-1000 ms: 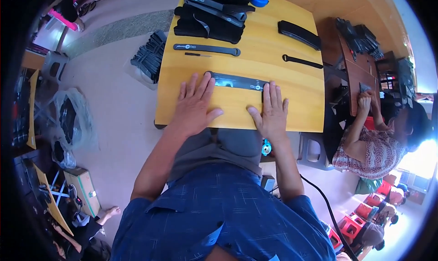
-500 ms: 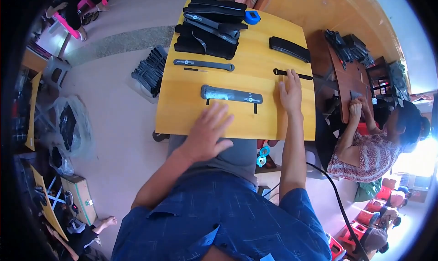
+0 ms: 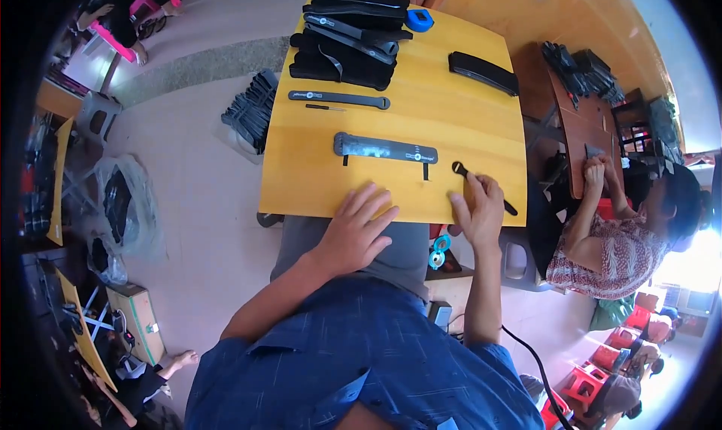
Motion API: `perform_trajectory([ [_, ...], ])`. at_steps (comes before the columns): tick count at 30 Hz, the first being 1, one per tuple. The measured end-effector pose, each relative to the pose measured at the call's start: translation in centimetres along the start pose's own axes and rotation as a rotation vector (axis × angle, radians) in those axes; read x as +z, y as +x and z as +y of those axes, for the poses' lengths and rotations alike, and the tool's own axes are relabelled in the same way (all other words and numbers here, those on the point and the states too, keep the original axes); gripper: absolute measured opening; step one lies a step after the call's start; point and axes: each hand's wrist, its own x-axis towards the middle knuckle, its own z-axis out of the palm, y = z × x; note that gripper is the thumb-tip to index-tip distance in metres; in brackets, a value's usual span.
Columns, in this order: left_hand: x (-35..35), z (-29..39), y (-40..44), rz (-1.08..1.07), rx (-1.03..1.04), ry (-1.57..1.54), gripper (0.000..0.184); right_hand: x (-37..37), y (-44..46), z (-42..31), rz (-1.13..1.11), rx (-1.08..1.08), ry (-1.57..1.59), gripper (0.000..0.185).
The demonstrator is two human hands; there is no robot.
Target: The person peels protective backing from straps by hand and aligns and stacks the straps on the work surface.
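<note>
My left hand [image 3: 355, 233] is open over the near edge of the yellow table, fingers spread, holding nothing. On the table, my right hand [image 3: 481, 210] has its bent fingers over the middle of a small black strap [image 3: 460, 169], the thumb standing apart. The strap's looped end sticks out at the upper left, its tail at the lower right. Beyond my left hand lies a dark grey strap [image 3: 385, 148] with white print and a shiny film; two short black tabs show below it. Another printed grey strap [image 3: 338, 98] lies farther back, beside a thin screwdriver-like tool [image 3: 325, 107].
Black folded straps [image 3: 350, 43] are piled at the table's [image 3: 301, 189] back left, beside a blue tape measure [image 3: 420, 20]. A black bundle [image 3: 483, 74] lies at the back right. Bagged straps [image 3: 252, 114] sit left of the table. A person [image 3: 617, 227] works at a brown table on the right.
My right hand has pulled the small black strap towards the near right edge, turning it diagonal. My left hand has shifted slightly right, still spread.
</note>
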Motion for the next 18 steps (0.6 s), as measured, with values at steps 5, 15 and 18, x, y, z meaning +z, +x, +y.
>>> perform_trajectory([
  [5, 0.6, 0.4, 0.6, -0.013, 0.0, 0.001, 0.057, -1.0, -3.1, -1.4, -0.017, -0.085, -0.086, 0.062],
  [15, 0.5, 0.9, 0.0, 0.014, -0.033, -0.019, 0.056, 0.6, -6.0, -0.9, 0.087, -0.176, 0.071, 0.026],
  [18, 0.3, 1.4, 0.1, 0.037, -0.022, -0.048, 0.057, 0.1, -6.9, -1.4, 0.094, -0.166, 0.108, 0.018],
])
